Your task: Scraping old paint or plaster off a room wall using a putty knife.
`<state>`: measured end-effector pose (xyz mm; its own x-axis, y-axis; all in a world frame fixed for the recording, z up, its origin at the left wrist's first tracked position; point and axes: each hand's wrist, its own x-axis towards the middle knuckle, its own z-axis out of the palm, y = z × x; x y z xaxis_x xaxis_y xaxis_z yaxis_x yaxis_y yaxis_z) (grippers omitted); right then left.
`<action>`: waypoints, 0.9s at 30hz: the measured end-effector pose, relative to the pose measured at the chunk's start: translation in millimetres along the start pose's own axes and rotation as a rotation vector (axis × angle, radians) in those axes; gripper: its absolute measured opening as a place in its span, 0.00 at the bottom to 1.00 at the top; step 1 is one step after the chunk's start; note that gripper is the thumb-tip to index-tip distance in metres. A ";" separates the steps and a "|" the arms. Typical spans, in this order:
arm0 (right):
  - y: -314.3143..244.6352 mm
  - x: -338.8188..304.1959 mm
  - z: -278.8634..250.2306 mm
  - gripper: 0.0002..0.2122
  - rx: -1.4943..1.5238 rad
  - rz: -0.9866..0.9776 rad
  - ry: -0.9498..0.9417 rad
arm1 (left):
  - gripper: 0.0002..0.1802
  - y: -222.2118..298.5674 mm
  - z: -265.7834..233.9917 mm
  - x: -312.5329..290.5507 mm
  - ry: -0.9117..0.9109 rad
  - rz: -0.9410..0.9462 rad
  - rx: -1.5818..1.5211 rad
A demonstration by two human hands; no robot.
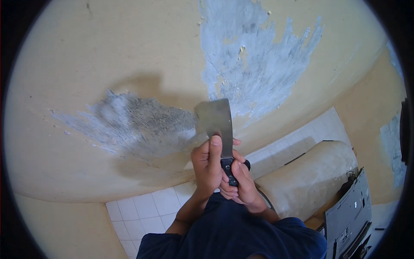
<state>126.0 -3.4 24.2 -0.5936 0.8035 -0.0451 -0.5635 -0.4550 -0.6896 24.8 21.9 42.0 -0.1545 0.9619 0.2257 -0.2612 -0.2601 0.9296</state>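
While both hands grasp it, the scraper [227, 129] stands near the centre of the view, in front of the wall [129, 47], its broad metal blade [215, 113] uppermost and its black riveted handle [228, 167] below. The right hand [246, 183] is clenched around the handle, its thumb laid against it; the left hand [207, 166] grips from the other side, its raised thumb resting on the lower part of the blade. Whether the blade's edge touches the wall cannot be told. Beyond the blade, the yellowish-beige wall bears two rough grey patches: the left patch [133, 123], streaked and partly shaded, and the upper patch [258, 60], larger and paler, with a ragged right border. Below the hands, a dark blue shirt [228, 235] occupies the lower middle. White tiles [148, 207] lie to its left; to the right are a pale, rounded object [310, 179] and, nearer the margin, a tilted grey panel [349, 211].
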 end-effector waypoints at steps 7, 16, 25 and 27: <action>0.8 -5.4 -17.8 0.21 -0.029 0.033 0.074 | 0.24 -30.0 2.5 -4.0 -0.044 -0.040 -0.060; 4.2 -4.5 -20.9 0.19 0.000 0.042 0.051 | 0.25 -31.6 -6.2 -1.3 -0.065 -0.033 -0.014; 6.8 -1.4 -8.7 0.20 -0.017 0.024 0.035 | 0.24 -27.3 -13.2 -3.6 -0.063 -0.046 0.047; 8.4 0.3 -14.6 0.21 0.075 0.121 0.066 | 0.20 -33.5 -15.7 -1.6 -0.062 0.005 -0.018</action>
<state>129.5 -1.4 7.9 -0.6221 0.7634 -0.1736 -0.5328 -0.5753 -0.6206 18.8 27.7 5.9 -0.0966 0.9639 0.2482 -0.2777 -0.2655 0.9232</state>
